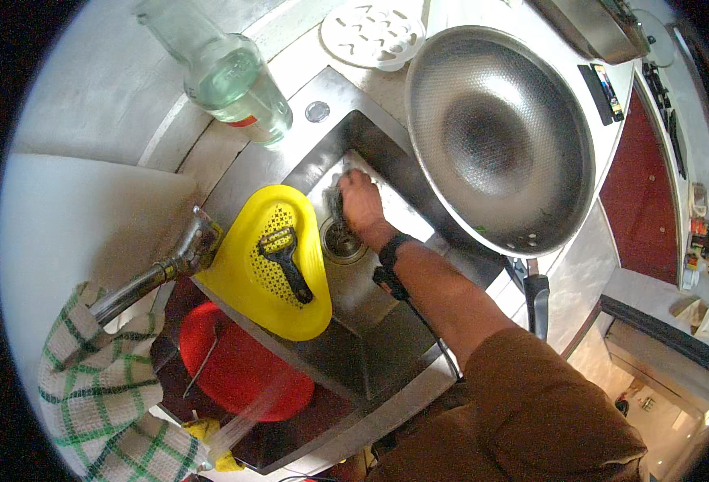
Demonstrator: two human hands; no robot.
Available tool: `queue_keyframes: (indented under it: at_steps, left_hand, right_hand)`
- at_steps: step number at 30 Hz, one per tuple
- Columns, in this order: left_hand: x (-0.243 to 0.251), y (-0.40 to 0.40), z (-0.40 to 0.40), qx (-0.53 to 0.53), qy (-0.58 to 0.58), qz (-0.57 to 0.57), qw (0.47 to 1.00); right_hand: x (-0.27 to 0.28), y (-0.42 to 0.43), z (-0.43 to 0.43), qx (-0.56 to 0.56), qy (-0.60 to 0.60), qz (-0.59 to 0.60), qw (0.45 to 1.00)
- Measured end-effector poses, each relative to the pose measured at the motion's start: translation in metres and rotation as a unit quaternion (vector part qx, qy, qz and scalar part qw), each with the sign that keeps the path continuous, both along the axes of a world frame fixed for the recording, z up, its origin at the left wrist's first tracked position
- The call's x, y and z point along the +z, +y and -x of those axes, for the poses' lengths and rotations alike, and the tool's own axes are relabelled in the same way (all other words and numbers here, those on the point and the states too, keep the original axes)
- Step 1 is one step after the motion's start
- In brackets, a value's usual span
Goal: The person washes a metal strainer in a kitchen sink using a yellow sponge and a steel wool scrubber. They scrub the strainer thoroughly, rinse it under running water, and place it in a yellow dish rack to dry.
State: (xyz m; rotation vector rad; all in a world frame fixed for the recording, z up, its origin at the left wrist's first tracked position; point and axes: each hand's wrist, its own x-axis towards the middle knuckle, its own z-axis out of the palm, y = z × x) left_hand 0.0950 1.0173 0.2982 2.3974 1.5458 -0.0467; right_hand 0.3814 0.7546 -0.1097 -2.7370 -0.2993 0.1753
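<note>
My right hand, with a dark band on its wrist, reaches into the steel sink basin beside the drain strainer. Its fingers are bent and blurred near something dark; whether they hold it cannot be told. My left hand is out of view. Left of the hand, a yellow perforated corner strainer holds a black-handled peeler. A red plastic bowl lies in the other basin, with a thin metal utensil across it. A translucent streak, perhaps water, crosses the bowl.
A large honeycomb-patterned pan stands right of the basin, its black handle pointing down. A glass bottle of clear liquid and a white perforated disc stand behind. A metal faucet and a green-checked cloth are at the left.
</note>
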Motion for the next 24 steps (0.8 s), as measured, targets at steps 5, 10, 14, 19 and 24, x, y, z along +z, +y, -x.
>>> queue_keyframes:
  at_steps: [5, 10, 14, 19, 24]
  left_hand:
    - [0.002, -0.005, 0.000, 0.013, 0.000, -0.029, 1.000]
    - [0.006, 0.000, 0.011, 0.025, 0.019, -0.071, 0.997]
    - [0.001, 0.006, 0.010, -0.094, -0.128, 0.030, 0.987]
    - [-0.003, -0.003, 0.000, -0.034, -0.144, 0.031, 0.988]
    - [0.006, 0.010, 0.017, -0.018, 0.177, -0.140, 0.974]
  right_hand:
    - [-0.017, 0.056, 0.041, -0.056, 0.231, -0.193, 0.952]
    - [-0.003, 0.050, 0.040, 0.092, 0.174, -0.186, 0.963]
    - [0.028, 0.017, -0.011, -0.032, 0.000, 0.018, 0.999]
    - [-0.005, 0.017, 0.006, -0.035, -0.144, 0.010, 0.989]
    - [0.004, 0.004, -0.009, -0.035, -0.146, -0.074, 0.986]
